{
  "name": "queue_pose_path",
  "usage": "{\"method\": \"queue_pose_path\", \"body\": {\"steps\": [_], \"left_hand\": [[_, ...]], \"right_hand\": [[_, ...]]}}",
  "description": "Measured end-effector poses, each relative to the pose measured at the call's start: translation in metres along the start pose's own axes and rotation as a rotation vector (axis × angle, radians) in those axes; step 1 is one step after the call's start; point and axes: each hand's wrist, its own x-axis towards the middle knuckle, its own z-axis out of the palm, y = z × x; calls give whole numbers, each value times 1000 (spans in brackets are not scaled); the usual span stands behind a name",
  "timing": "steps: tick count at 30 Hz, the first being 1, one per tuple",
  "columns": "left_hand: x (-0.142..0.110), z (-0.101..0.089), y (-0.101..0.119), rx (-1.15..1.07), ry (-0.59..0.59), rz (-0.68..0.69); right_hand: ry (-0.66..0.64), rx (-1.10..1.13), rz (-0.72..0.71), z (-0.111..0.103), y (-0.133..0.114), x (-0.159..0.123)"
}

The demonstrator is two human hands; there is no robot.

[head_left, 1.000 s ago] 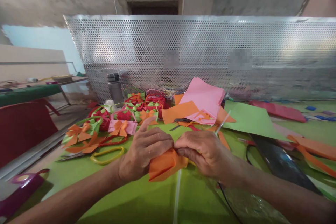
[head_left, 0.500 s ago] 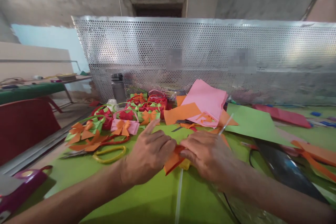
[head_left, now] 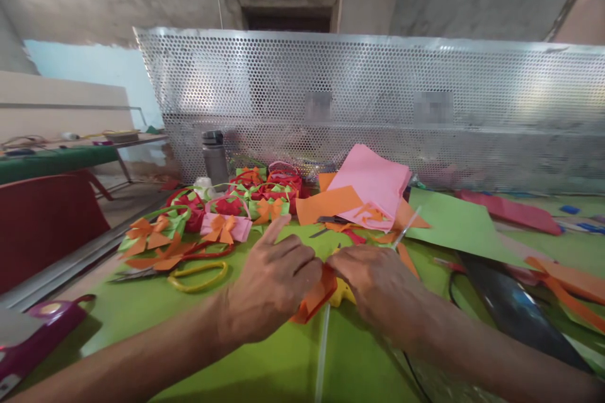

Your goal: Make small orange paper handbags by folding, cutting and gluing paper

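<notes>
My left hand (head_left: 278,280) is closed on a folded orange paper piece (head_left: 316,299), its index finger pointing up and away. The paper looks like a small open-ended box or sleeve; its far part is hidden by my fingers. My right hand (head_left: 378,277) is curled, its fingertips pinching the right end of that paper. Below and beside my right hand shows part of a yellow object (head_left: 343,293), perhaps a glue gun. A translucent glue stick (head_left: 322,352) runs from it toward me. Another clear stick (head_left: 406,227) juts out behind my right hand.
Small paper bags with bows (head_left: 225,228) crowd the left back, near yellow-handled scissors (head_left: 198,277) and a grey bottle (head_left: 215,160). Pink sheets (head_left: 368,176), a green sheet (head_left: 467,223) and a dark flat device (head_left: 515,308) lie rightward. A purple tool (head_left: 42,334) sits front left.
The folded orange paper has turned a little between my hands, showing more of its opening. My right hand has shifted slightly, and more of the yellow object shows.
</notes>
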Motion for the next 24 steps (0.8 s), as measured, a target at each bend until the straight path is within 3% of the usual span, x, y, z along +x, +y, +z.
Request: {"method": "queue_pose_path", "body": {"steps": [6,13,24], "left_hand": [[1,0,0,-23,10,35],[3,0,4,22,-35,20],[3,-4,-1,16,-104,-81]], "right_hand": [[-35,44,-31,3,9,3],[10,-242,-213,7,-1,-5],[85,-442,-236,-2,-6,-1]]}}
